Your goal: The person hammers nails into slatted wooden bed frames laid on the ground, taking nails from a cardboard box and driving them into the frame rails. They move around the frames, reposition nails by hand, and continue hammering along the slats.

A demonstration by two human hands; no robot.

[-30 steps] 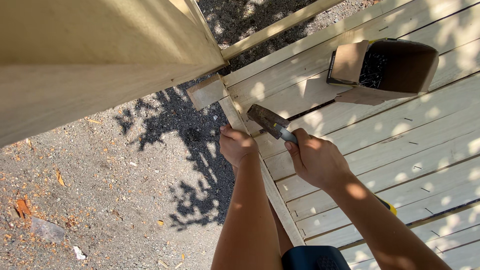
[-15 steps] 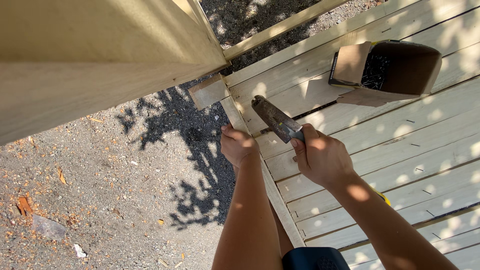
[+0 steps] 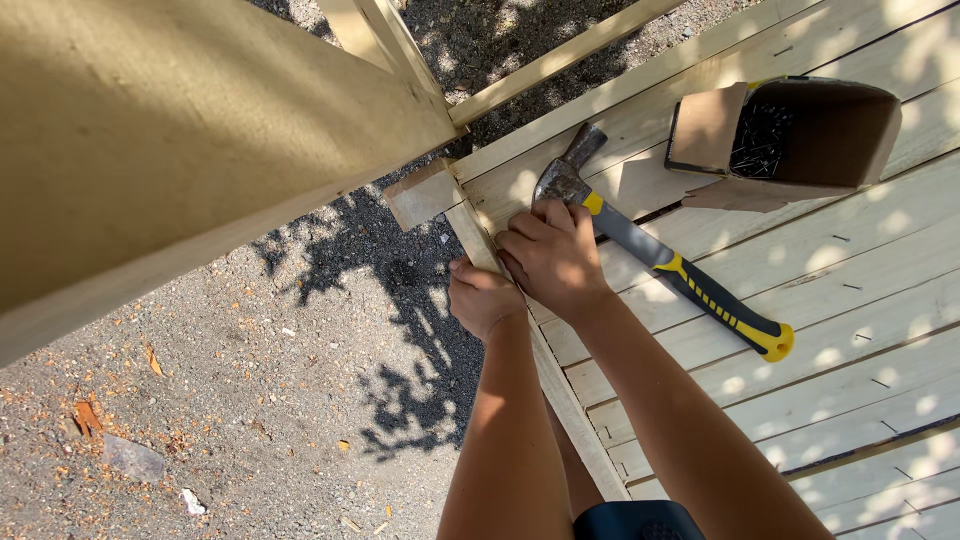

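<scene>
Edge board [image 3: 470,228] along deck rim, running 11 to 5 o'clock, bordering plank deck [image 3: 850,300]. Left hand [image 3: 483,297] curled over edge board, gripping it. Right hand [image 3: 552,252] just at 1 o'clock of left, fingers bent, pressed on board; whether something pinched, cannot tell. Hammer [image 3: 660,262] released, flat on deck, head at 12 o'clock of right hand, yellow-black handle toward 4 o'clock. Open cardboard box [image 3: 800,140] of nails at 2 o'clock. Gravel ground [image 3: 250,400] at 8 o'clock.

Left of the hands lies grey gravel ground [image 3: 250,400] scattered with wood chips, dappled with leaf shadow. Right of them spreads a pale sunlit plank deck [image 3: 850,400]. Above them slants a broad pale timber beam [image 3: 180,140].
</scene>
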